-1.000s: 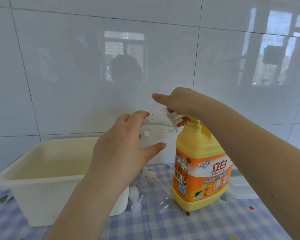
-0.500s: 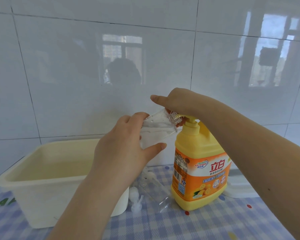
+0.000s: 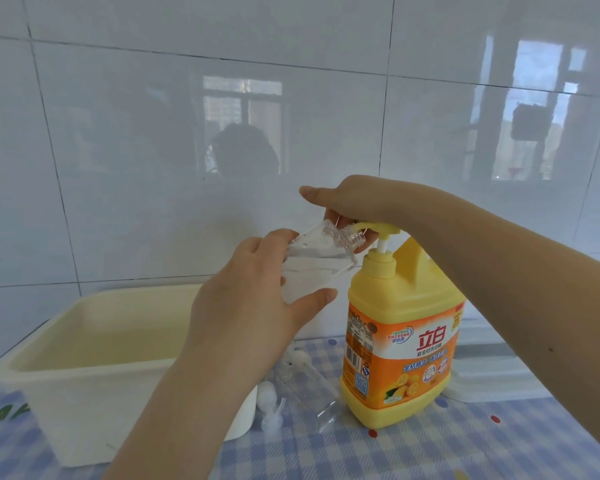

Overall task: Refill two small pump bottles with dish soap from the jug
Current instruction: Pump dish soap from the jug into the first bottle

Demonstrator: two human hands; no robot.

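A clear pump bottle (image 3: 312, 265) is gripped in the left hand (image 3: 253, 306), tilted with its open neck touching the spout of the yellow dish soap jug (image 3: 400, 341) at 3 o'clock. The right hand (image 3: 354, 202) is laid palm-down on the jug's pump head (image 3: 378, 227). A second clear bottle (image 3: 309, 389) lies on the checked worktop (image 3: 430, 448) at 6 o'clock, beside loose white pump tops (image 3: 269, 407). A cream tub (image 3: 94, 368) is seen at 8 o'clock.

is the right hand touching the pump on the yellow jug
Touching. The head view shows the right hand lying flat on the pump head of the yellow jug, with no gap between them.
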